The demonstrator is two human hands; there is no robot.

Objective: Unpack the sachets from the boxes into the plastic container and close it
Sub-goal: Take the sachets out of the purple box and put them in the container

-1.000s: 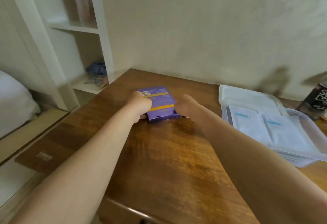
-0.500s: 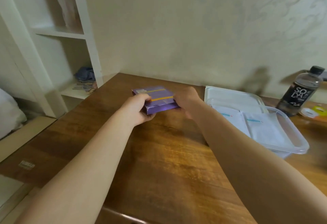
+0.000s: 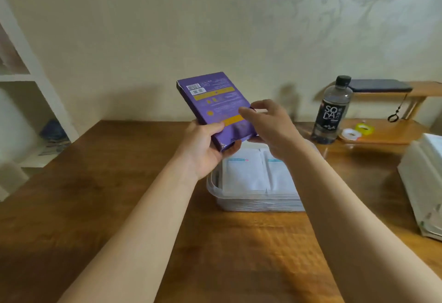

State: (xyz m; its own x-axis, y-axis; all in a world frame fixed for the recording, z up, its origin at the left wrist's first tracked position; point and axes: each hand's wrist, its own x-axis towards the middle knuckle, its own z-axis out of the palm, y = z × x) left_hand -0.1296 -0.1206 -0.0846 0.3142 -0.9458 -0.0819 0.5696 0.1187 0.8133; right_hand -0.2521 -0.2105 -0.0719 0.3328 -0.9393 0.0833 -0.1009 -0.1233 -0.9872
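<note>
Wood grain runs the width of the tabletop [image 3: 107, 195] where a person unpacks sachets. At far left stands a white shelf [image 3: 35, 72], with a blue cloth [image 3: 51, 130] bundled on its lower level.

Moving right, the left hand [image 3: 205, 152] grips the near lower corner of a purple box [image 3: 215, 101], thumb pressed on the printed face and fingers curled underneath. The box is held clear of the tabletop and tilted, its barcode end up and away, above the far end of the container [image 3: 251, 204]. The right hand [image 3: 270, 125] meets it from the other side, thumb and forefinger pinching the box's right edge.

Below both hands sits the clear plastic container, uncovered, with white sachets [image 3: 244, 175] lying flat side by side; blue print marks their far ends.

Further right, a bottle [image 3: 332, 111] labelled SODA stands upright near the wall. It is just beside a low wooden tray [image 3: 387, 135] carrying two tape rolls [image 3: 350, 133], one white and one yellow. A dark flat object [image 3: 380, 86] rests on a wooden rack [image 3: 425, 89] above the tray. At the right edge, a white object [image 3: 425, 183] sits on the tabletop, partly cut off.
</note>
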